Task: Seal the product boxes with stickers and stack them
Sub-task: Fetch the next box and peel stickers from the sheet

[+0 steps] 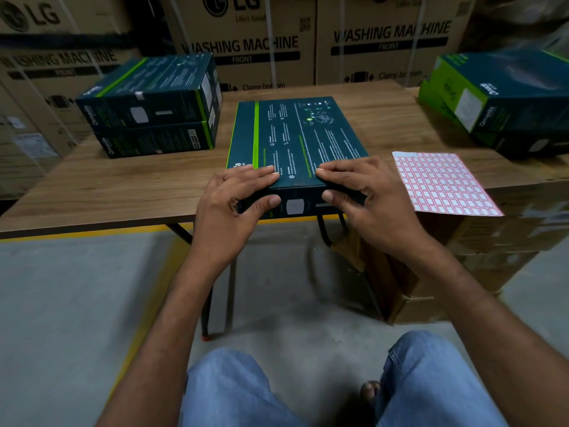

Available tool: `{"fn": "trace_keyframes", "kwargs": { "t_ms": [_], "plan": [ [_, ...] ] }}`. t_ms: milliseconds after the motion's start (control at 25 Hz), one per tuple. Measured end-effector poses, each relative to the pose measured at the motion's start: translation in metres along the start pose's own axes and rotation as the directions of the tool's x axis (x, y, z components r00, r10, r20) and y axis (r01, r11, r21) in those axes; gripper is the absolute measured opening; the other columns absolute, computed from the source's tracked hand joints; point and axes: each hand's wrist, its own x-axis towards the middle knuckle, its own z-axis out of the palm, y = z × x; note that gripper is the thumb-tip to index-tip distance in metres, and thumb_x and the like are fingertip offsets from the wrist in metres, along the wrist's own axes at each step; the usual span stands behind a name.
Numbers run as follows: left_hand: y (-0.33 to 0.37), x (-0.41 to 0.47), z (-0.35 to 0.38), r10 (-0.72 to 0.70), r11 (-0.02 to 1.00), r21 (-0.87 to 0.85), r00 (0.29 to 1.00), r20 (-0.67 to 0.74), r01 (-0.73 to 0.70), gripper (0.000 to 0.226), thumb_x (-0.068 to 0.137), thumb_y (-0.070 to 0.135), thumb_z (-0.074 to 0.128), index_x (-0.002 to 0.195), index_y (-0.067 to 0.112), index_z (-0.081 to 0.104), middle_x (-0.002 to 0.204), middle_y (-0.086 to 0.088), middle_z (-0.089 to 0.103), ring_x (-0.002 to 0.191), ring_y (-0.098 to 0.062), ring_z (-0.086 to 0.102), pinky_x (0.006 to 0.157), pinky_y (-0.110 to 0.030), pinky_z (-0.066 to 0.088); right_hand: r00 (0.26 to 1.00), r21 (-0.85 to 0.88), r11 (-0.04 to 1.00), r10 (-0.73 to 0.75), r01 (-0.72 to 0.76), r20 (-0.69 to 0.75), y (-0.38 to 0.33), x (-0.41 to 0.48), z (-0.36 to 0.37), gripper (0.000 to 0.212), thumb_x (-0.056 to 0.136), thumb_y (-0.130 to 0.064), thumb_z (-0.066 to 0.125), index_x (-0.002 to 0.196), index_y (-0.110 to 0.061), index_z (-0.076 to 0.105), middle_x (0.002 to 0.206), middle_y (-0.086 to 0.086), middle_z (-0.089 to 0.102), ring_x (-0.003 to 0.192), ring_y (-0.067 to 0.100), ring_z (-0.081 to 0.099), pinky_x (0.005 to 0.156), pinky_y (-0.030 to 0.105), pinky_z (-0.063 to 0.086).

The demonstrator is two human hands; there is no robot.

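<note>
Centre of tabletop (123,186), near edge: product box (295,134), flat. Gripped at near end by left hand (237,195) and right hand (366,192), fingers (261,172) over top, thumbs on front face. Just right: sticker sheet (443,183). Far left: two-box stack (151,109).

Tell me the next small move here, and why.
Probably the right hand should reach for the sticker sheet beside it: it and the left hand grip the centre box at its near edge, where no seal shows.
</note>
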Motion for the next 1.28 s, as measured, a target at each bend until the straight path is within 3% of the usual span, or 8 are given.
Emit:
{"fn": "trace_keyframes", "kwargs": {
  "t_ms": [240, 400, 480, 560, 760, 1000, 1120, 1280],
  "plan": [
    [0.006, -0.001, 0.003, -0.002, 0.996, 0.094, 0.996, -0.085, 0.010, 0.034, 0.090, 0.028, 0.081, 0.124, 0.024, 0.077, 0.126, 0.015, 0.072, 0.125, -0.007, 0.060, 0.106, -0.025, 0.049, 0.998, -0.011, 0.999, 0.041, -0.041, -0.045, -0.007, 0.005, -0.001, 0.030, 0.090, -0.022, 0.081, 0.120, -0.024, 0.078, 0.120, -0.018, 0.073, 0.105, 0.004, 0.054, 0.091, 0.006, 0.036],
    [0.013, -0.002, 0.000, 0.014, 0.990, 0.138, 0.998, -0.069, -0.005, 0.031, 0.095, 0.037, 0.076, 0.124, 0.026, 0.077, 0.127, 0.015, 0.072, 0.126, -0.006, 0.060, 0.108, -0.039, 0.050, 0.993, 0.085, 0.990, 0.117, -0.116, -0.012, -0.010, 0.006, -0.010, 0.027, 0.091, -0.021, 0.080, 0.117, -0.026, 0.079, 0.117, -0.017, 0.075, 0.113, -0.002, 0.061, 0.100, 0.019, 0.048],
    [0.019, -0.001, -0.004, 0.049, 0.976, 0.217, 0.997, -0.067, -0.034, 0.031, 0.098, 0.044, 0.069, 0.123, 0.027, 0.077, 0.127, 0.013, 0.073, 0.126, -0.009, 0.062, 0.113, -0.047, 0.044, 0.985, 0.147, 0.979, 0.151, -0.138, -0.081, -0.013, 0.003, -0.018, 0.022, 0.092, -0.016, 0.079, 0.112, -0.024, 0.081, 0.110, -0.012, 0.077, 0.108, 0.000, 0.069, 0.098, 0.026, 0.056],
    [0.031, -0.001, -0.004, 0.077, 0.966, 0.253, 0.991, -0.109, -0.048, 0.028, 0.100, 0.041, 0.066, 0.121, 0.026, 0.077, 0.125, 0.011, 0.074, 0.125, -0.012, 0.064, 0.117, -0.052, 0.038, 0.975, 0.129, 0.983, 0.151, -0.131, -0.161, -0.016, -0.003, -0.025, 0.021, 0.091, -0.013, 0.078, 0.109, -0.023, 0.081, 0.105, -0.012, 0.078, 0.102, 0.001, 0.071, 0.093, 0.023, 0.057],
    [0.072, 0.004, 0.017, 0.122, 0.985, 0.144, 0.973, -0.197, -0.094, 0.019, 0.104, 0.029, 0.067, 0.115, 0.020, 0.079, 0.111, 0.008, 0.077, 0.108, -0.014, 0.069, 0.091, -0.045, 0.055, 0.959, 0.058, 0.990, 0.138, -0.128, -0.248, -0.011, -0.025, -0.040, 0.020, 0.090, -0.009, 0.078, 0.106, -0.020, 0.082, 0.101, -0.012, 0.075, 0.099, 0.003, 0.070, 0.089, 0.017, 0.052],
    [0.111, 0.004, 0.066, 0.136, 0.990, -0.015, 0.978, -0.159, -0.140, 0.017, 0.103, 0.026, 0.069, 0.112, 0.018, 0.080, 0.108, 0.007, 0.078, 0.100, -0.012, 0.072, 0.086, -0.036, 0.057, 0.933, -0.024, 0.982, 0.171, -0.189, -0.317, 0.011, -0.049, -0.080, 0.019, 0.090, -0.007, 0.078, 0.104, -0.018, 0.082, 0.100, -0.010, 0.076, 0.100, 0.003, 0.069, 0.088, 0.013, 0.047],
    [0.123, 0.008, 0.089, 0.158, 0.984, -0.058, 0.980, -0.118, -0.166, 0.020, 0.103, 0.027, 0.067, 0.112, 0.015, 0.080, 0.107, 0.006, 0.078, 0.099, -0.012, 0.072, 0.085, -0.037, 0.058, 0.911, -0.012, 0.958, 0.267, -0.285, -0.314, 0.029, -0.057, -0.103, 0.019, 0.091, -0.011, 0.078, 0.104, -0.024, 0.083, 0.101, -0.015, 0.075, 0.100, -0.008, 0.066, 0.086, 0.010, 0.046],
    [0.136, 0.022, 0.109, 0.100, 0.984, -0.138, 0.991, -0.089, -0.112, 0.019, 0.102, 0.026, 0.067, 0.113, 0.015, 0.079, 0.105, 0.006, 0.078, 0.094, -0.012, 0.073, 0.079, -0.041, 0.059, 0.859, -0.004, 0.895, 0.427, -0.446, -0.283, 0.055, -0.056, -0.126, 0.023, 0.094, -0.021, 0.076, 0.113, -0.035, 0.078, 0.111, -0.018, 0.073, 0.105, -0.001, 0.066, 0.091, 0.026, 0.055]
  ]
}}
